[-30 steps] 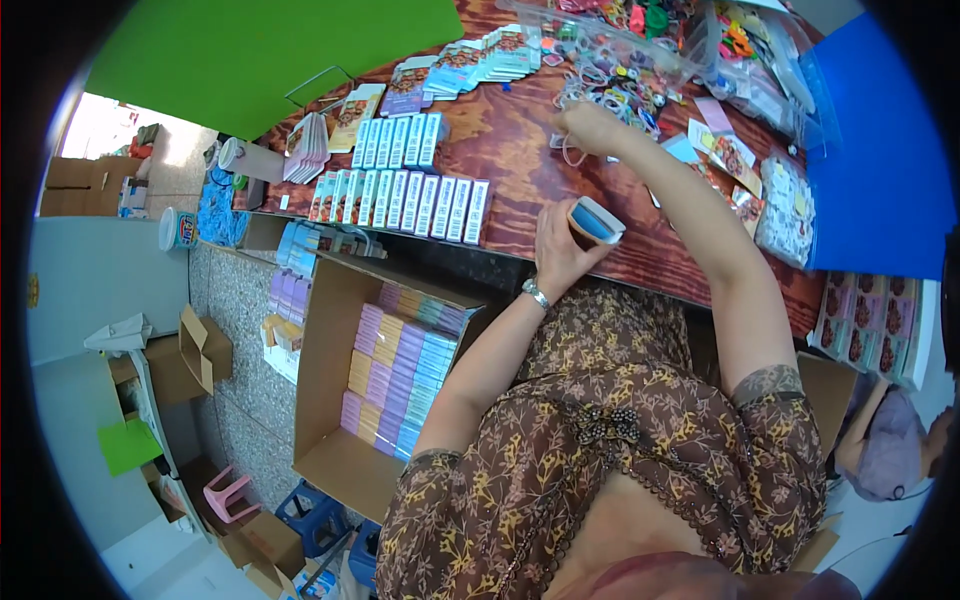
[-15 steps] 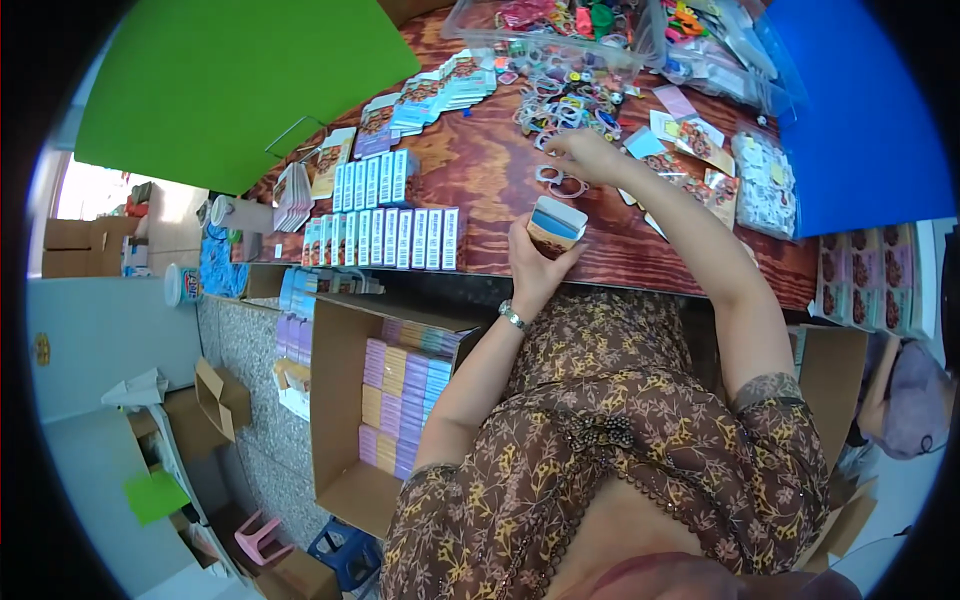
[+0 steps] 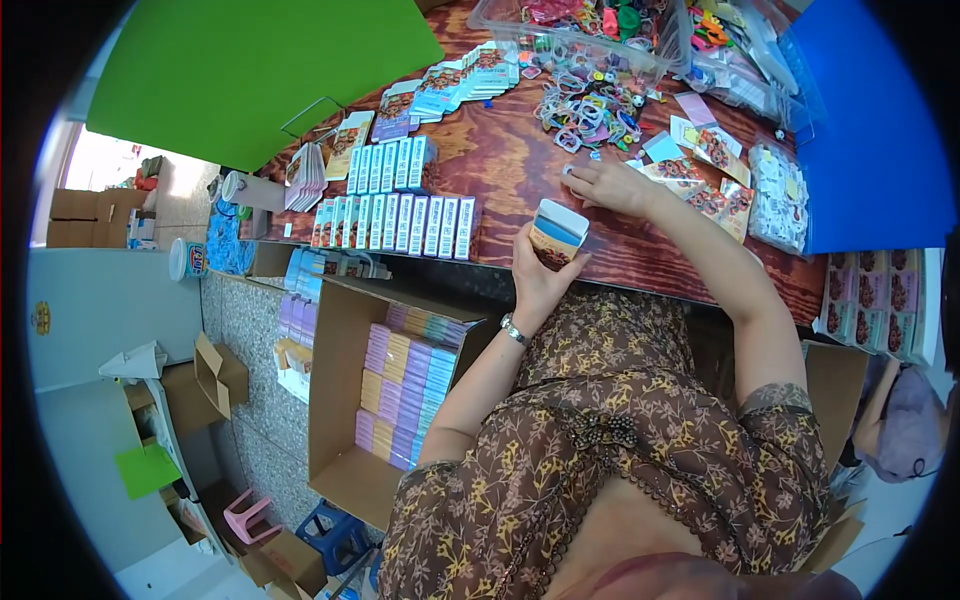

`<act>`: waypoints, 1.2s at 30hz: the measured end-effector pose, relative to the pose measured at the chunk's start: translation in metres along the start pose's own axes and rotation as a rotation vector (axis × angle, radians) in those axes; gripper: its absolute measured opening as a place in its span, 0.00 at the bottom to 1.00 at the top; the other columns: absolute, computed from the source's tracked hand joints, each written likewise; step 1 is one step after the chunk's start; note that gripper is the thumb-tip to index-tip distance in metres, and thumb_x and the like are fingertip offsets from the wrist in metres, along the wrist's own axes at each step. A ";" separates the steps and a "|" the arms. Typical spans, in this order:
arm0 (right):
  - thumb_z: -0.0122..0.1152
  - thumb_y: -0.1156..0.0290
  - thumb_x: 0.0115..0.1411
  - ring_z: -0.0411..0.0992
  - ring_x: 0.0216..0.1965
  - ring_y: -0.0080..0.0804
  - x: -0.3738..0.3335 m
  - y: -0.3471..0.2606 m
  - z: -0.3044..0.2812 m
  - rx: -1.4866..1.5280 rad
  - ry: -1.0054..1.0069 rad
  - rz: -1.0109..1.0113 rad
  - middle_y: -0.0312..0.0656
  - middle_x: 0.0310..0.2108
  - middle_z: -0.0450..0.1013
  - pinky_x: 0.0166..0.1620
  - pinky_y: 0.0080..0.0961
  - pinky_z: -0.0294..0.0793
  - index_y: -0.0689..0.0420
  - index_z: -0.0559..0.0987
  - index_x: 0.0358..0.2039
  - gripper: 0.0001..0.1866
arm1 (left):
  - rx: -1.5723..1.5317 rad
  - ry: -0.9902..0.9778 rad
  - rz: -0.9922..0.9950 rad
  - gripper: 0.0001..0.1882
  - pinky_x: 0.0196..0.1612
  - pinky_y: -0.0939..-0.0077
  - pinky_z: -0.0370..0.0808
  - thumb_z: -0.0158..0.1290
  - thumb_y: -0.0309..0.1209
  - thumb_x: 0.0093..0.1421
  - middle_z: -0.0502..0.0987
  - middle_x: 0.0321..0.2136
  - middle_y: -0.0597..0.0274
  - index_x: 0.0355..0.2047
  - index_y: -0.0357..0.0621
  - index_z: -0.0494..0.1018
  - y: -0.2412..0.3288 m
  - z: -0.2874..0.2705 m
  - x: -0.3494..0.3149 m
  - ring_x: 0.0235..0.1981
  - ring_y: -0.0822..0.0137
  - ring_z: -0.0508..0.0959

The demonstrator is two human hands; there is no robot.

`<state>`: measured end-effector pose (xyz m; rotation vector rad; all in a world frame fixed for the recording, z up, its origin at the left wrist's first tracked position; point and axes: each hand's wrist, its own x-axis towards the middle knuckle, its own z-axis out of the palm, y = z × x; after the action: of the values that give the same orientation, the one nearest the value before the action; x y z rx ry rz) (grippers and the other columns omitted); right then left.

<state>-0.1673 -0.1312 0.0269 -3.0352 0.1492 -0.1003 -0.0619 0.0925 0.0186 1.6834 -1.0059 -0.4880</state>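
Observation:
My left hand point(image 3: 540, 287) is wrapped round a small printed carton point(image 3: 557, 245), held upright at the table's front edge with its white top flap up. Something blue shows inside the carton's mouth. To the right and a little beyond it, my right hand point(image 3: 615, 187) is low over the red-brown wooden table point(image 3: 480, 160), fingers bent together. A pale bit shows at its fingertips; what they hold is mostly hidden. Just beyond lies a loose pile of colourful rings and hair ties point(image 3: 588, 112). Flat printed cards point(image 3: 705, 190) lie right of my right hand.
Two rows of filled cartons point(image 3: 395, 225) stand at the table's left front. Flattened cartons point(image 3: 440, 90) fan out behind them. A clear bin of trinkets point(image 3: 600, 50) sits at the back, and a bag of white pieces point(image 3: 778, 200) at right. A cardboard box point(image 3: 335, 400) stands below.
My right hand has come down and nearer, over the spot where white ring-like pieces lay; they are now covered or gone. The left hand still holds the carton. The view has shifted slightly.

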 end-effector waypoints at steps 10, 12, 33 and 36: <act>0.57 0.71 0.58 0.76 0.38 0.40 -0.005 -0.003 0.001 -0.038 0.209 0.062 0.41 0.37 0.76 0.40 0.34 0.78 0.52 0.76 0.52 0.19 | 0.054 0.013 -0.010 0.41 0.43 0.62 0.77 0.77 0.40 0.41 0.77 0.38 0.51 0.48 0.38 0.65 0.008 -0.009 -0.001 0.40 0.55 0.80; 0.58 0.72 0.58 0.77 0.38 0.38 -0.002 -0.002 -0.029 0.312 0.161 0.321 0.41 0.36 0.78 0.41 0.31 0.77 0.55 0.78 0.50 0.18 | 0.125 0.006 -0.066 0.42 0.44 0.65 0.78 0.77 0.43 0.41 0.79 0.39 0.51 0.47 0.38 0.63 0.006 -0.012 -0.001 0.40 0.60 0.81; 0.51 0.70 0.68 0.77 0.42 0.27 0.000 -0.063 -0.092 1.068 0.037 0.321 0.42 0.41 0.80 0.47 0.29 0.76 0.62 0.78 0.51 0.15 | 0.140 0.021 -0.122 0.40 0.45 0.56 0.73 0.77 0.41 0.37 0.74 0.37 0.50 0.43 0.39 0.65 0.019 -0.002 0.010 0.42 0.49 0.76; 0.53 0.71 0.67 0.79 0.41 0.35 0.000 -0.067 -0.099 0.833 0.004 0.234 0.46 0.39 0.80 0.47 0.32 0.76 0.60 0.79 0.48 0.13 | 0.162 0.025 -0.076 0.39 0.46 0.56 0.73 0.77 0.40 0.37 0.74 0.39 0.50 0.44 0.40 0.66 0.019 -0.002 0.007 0.44 0.48 0.75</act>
<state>-0.1677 -0.0741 0.1322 -2.1721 0.3567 -0.1130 -0.0636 0.0869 0.0377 1.8733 -0.9873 -0.4437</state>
